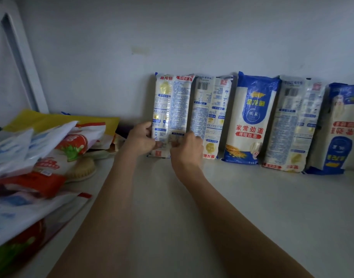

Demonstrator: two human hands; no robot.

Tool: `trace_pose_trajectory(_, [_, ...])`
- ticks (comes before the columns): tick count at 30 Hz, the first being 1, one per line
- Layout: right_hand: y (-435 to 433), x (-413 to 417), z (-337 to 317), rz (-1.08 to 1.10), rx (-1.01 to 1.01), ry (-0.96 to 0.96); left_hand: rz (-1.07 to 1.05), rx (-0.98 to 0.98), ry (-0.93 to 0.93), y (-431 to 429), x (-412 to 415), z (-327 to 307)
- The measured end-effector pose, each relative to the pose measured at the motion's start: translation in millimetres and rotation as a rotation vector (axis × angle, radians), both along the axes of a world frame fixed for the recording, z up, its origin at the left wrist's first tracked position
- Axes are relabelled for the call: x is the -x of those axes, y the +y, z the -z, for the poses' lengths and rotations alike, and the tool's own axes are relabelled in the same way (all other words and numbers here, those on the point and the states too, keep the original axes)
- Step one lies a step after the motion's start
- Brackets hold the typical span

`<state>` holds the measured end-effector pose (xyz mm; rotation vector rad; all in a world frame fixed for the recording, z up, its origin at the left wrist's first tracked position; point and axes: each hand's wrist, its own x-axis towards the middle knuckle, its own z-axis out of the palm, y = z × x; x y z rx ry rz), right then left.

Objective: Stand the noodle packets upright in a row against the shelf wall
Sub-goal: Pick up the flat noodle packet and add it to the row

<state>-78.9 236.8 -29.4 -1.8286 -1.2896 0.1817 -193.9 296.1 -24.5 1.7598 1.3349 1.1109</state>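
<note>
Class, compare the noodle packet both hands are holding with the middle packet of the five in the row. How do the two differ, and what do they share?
The held packet shows its back, dense small print; the middle packet shows its blue front with large red characters. The held packet is gripped near its base by the left hand and right hand; the middle packet stands untouched. The held packet ends the row on the left; the middle packet has neighbours on both sides. Both stand on end against the wall.

A home pantry shelf (232, 207) — noodle packets (250, 117), piled food bags (51, 149).

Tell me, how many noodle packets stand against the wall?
5, in a row: leftmost packet in both hands, second, blue-fronted third, fourth, fifth at the frame's right edge; more may stand beyond.
</note>
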Motion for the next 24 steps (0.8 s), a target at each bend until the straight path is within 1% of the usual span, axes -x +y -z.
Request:
trace_pose_trajectory(4, [-0.2, 0.4, -2.2, 0.011, -0.001, 0.048, -0.158, -0.054, -0.011, 1.3, -10.5, 3.1])
trace_pose_trajectory(13, [-2.6, 2.7, -2.4, -0.041, 0.010, 0.082, -0.294, -0.186, -0.058, 4.2, -28.8, 14.6])
trace_pose_trajectory(20, [-8.6, 1.5, -6.4, -0.074, -0.030, 0.165, -0.308, -0.198, -0.046, 6.6, -29.7, 22.4])
trace_pose_trajectory(24, [-26.6, -21.4, -18.7, -0.106, 0.005, 0.118, -0.294, -0.151, 0.003, 1.1, -30.5, 13.4])
